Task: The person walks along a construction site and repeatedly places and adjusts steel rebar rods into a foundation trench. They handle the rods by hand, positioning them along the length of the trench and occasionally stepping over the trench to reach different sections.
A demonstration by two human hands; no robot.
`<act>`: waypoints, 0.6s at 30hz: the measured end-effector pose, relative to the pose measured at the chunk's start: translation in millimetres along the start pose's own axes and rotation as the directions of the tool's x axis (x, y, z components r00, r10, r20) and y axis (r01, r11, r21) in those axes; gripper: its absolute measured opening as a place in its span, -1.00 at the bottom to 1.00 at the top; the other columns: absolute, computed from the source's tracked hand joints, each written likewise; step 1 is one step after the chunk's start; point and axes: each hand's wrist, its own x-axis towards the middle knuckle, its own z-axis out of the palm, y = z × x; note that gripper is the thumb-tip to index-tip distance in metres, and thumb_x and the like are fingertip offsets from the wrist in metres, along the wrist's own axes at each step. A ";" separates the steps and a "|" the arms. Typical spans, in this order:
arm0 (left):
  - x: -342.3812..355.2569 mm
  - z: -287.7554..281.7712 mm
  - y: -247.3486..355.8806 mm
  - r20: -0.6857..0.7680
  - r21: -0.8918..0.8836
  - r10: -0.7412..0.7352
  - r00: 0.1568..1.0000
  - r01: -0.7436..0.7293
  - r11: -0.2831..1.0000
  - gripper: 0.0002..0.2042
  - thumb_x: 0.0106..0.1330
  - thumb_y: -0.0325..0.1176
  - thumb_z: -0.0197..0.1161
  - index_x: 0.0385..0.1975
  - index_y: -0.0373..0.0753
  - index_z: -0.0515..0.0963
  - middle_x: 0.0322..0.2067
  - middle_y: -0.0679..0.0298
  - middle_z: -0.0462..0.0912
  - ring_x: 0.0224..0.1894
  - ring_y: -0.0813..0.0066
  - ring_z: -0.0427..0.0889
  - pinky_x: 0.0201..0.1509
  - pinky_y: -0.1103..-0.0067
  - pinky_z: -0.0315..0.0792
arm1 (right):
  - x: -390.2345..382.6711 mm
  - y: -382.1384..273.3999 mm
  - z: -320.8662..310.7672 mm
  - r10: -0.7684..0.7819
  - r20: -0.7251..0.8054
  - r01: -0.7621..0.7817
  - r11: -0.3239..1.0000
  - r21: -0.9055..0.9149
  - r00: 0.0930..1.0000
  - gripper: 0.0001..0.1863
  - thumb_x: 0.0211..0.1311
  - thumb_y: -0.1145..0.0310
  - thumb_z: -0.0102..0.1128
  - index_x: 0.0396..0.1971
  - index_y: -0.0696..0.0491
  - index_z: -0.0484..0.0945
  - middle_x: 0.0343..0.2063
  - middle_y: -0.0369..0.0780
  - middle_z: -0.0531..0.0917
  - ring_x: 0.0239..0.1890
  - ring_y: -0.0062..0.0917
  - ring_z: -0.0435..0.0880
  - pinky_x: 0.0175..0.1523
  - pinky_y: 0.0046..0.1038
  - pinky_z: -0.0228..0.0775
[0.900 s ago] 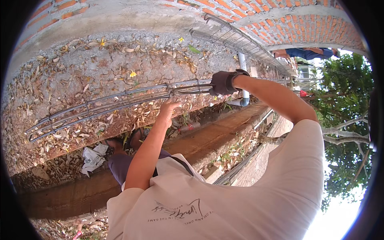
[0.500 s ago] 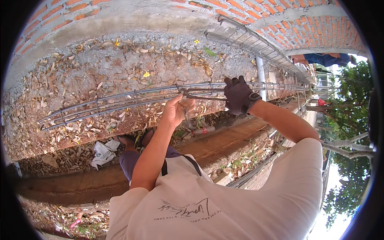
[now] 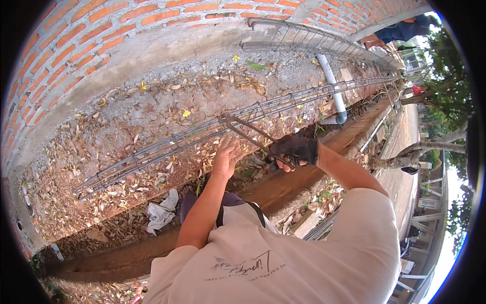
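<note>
My right hand [image 3: 293, 151], in a dark glove with bare fingertips, grips the handles of long-handled metal pincers [image 3: 226, 119]. Their jaws rest at a long, narrow rebar cage [image 3: 173, 138] of thin bars and stirrups, which lies near the ground in front of me. Whether the jaws hold a wire is too small to tell. Just below the jaws is my bare left hand [image 3: 226, 158], its fingers stretched out and apart from the cage, with nothing visible in it.
A second rebar cage [image 3: 309, 38] leans along the brick wall [image 3: 121, 23]. A grey pipe [image 3: 331, 83] crosses under the near cage on the right. A crumpled white sack [image 3: 161, 212] lies by my feet among dry leaves. A tree trunk [image 3: 405, 158] stands right.
My right hand has swung the pincer handles down toward me, while the jaws stay at the cage. My left hand has lowered away from the jaws and opened. The view has shifted.
</note>
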 end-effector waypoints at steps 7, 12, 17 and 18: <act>-8.8 56.2 50.6 0.524 -0.067 0.273 0.807 -0.280 0.958 -0.57 0.46 -0.31 0.27 0.29 -0.26 0.49 -0.01 0.24 0.68 0.15 0.28 0.61 0.35 0.12 0.44 | -10.3 118.5 188.7 -0.569 -0.087 0.491 0.610 0.621 0.817 -0.62 0.35 0.22 0.22 -0.11 0.30 0.57 -0.51 -0.11 0.70 -0.64 -0.49 0.68 -0.61 -0.61 0.44; -4.1 78.9 52.1 0.589 0.448 0.160 0.792 -0.485 0.751 -0.74 0.52 -0.33 0.20 0.04 -0.38 0.62 -0.43 0.34 0.62 -0.36 0.41 0.57 0.01 0.26 0.59 | -21.8 145.5 235.4 -0.615 -0.306 0.670 0.535 0.515 0.727 -0.44 0.37 0.46 0.18 0.32 0.34 0.37 -0.10 0.00 0.75 -0.32 -0.34 0.82 -0.30 -0.50 0.64; -12.2 65.9 38.3 0.439 0.789 -0.143 0.887 -0.457 -0.411 -0.73 0.54 -0.36 0.10 0.03 -0.42 0.59 -0.40 0.23 0.68 -0.34 0.41 0.63 -0.22 0.35 0.48 | -42.3 203.6 242.6 -0.543 -0.578 0.790 0.348 0.505 0.609 -0.29 0.41 0.46 0.23 0.49 0.22 0.19 0.13 -0.02 0.68 0.04 -0.45 0.74 -0.07 -0.48 0.65; -14.8 59.5 32.7 0.326 0.876 -0.223 0.919 -0.382 -0.293 -0.72 0.54 -0.36 0.09 0.07 -0.41 0.57 -0.39 0.22 0.69 -0.31 0.42 0.65 -0.21 0.35 0.48 | -45.8 220.8 239.8 -0.480 -0.642 0.802 0.355 0.481 0.598 -0.34 0.41 0.45 0.24 0.45 0.21 0.25 0.09 -0.05 0.70 -0.01 -0.49 0.74 -0.10 -0.50 0.62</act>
